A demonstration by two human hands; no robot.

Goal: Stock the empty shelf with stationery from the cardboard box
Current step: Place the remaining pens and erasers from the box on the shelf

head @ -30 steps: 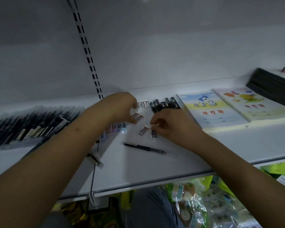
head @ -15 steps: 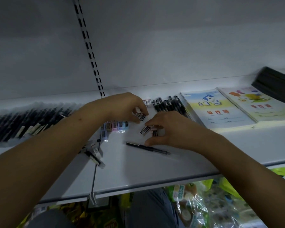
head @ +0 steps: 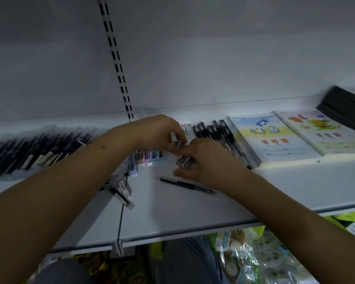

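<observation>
White shelf [head: 172, 214] surface lies bare between its front edge and a lone black pen [head: 188, 185]. Both hands meet mid-shelf: the left hand [head: 158, 130] pinches small dark-labelled erasers [head: 178, 144] with curled fingers, and the right hand [head: 205, 158] pinches two more [head: 186, 160] flat against the shelf. Pastel erasers [head: 147, 155] sit in a row just left. Black pens [head: 212, 131] lie behind, touching exercise books [head: 275, 138]. Packaged pens [head: 33, 148] fill the far left.
</observation>
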